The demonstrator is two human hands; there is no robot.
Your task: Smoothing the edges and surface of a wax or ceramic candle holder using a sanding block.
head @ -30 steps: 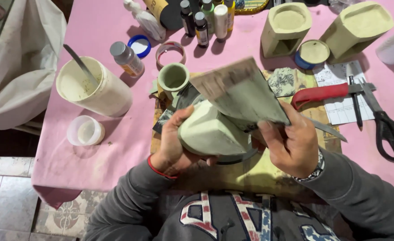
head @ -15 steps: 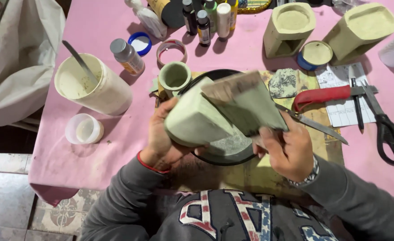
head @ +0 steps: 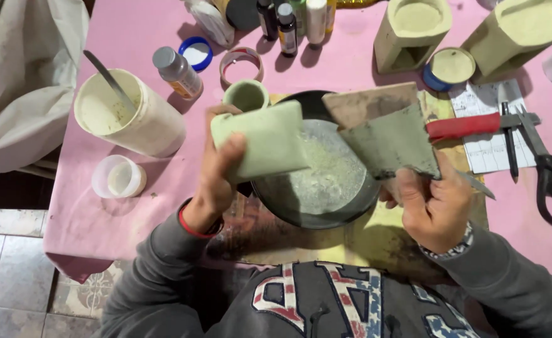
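Right hand: the right hand (head: 435, 206), at about 4 o'clock from the bowl's middle, has its grip closed on a worn, grey-smeared sheet of sandpaper (head: 388, 134), which fans up toward 12 o'clock.
Left hand: the left hand (head: 216, 172), at about 9 o'clock from the bowl, has its grip closed on a pale green cast block with rounded corners (head: 260, 139) (thumb on the near face, fingers behind), held tilted above the bowl's left rim.
Gap between them: block and sandpaper sit near each other but apart over the bowl.
Bowl: a round black bowl dusted with pale powder (head: 316, 181) rests on a stained yellowish mat (head: 376, 235) on the pink tabletop (head: 163, 194).
Left of the bowl: a small clear plastic cup (head: 118, 177) at 9 o'clock; beyond it a large cream tub with a metal stirrer in it (head: 129, 116).
Right of the bowl: a red-handled tool (head: 464, 126) lying on a printed sheet, and black-handled scissors (head: 548, 166) at 3 o'clock.
Behind the bowl: a small green cup (head: 246, 95) at 11 o'clock, just beside the block.
Far edge: a row of small paint bottles (head: 288, 22) at 12 o'clock and two pale hollow cast pieces (head: 414, 31) at 1 o'clock.
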